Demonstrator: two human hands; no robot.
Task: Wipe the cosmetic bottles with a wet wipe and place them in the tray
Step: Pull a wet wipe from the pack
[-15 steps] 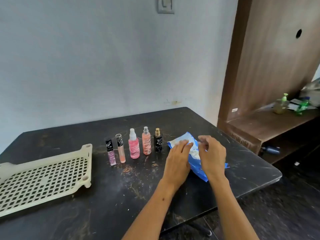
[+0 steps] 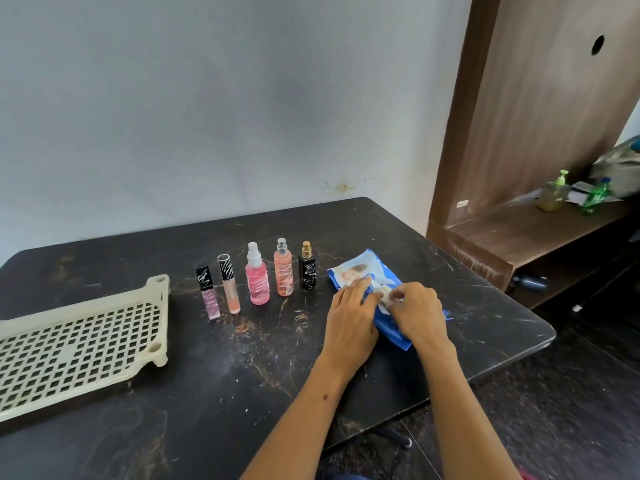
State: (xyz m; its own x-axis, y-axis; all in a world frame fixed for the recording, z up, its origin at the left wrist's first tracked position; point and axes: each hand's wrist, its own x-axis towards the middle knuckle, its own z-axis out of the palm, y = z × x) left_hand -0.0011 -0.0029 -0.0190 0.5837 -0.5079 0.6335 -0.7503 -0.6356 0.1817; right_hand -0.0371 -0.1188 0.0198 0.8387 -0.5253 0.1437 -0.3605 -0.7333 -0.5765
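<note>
At three o'clock on the table [image 2: 242, 393], the left hand [image 2: 351, 322] presses flat on the wipes pack [image 2: 367, 275]; the right hand [image 2: 417, 311] pinches a wipe [image 2: 385, 295].

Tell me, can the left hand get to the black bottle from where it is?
Probably yes. The left hand rests on the wipes pack, and the black bottle stands just beside that pack at the row's end, upright, with bare table between them and nothing blocking.
</note>
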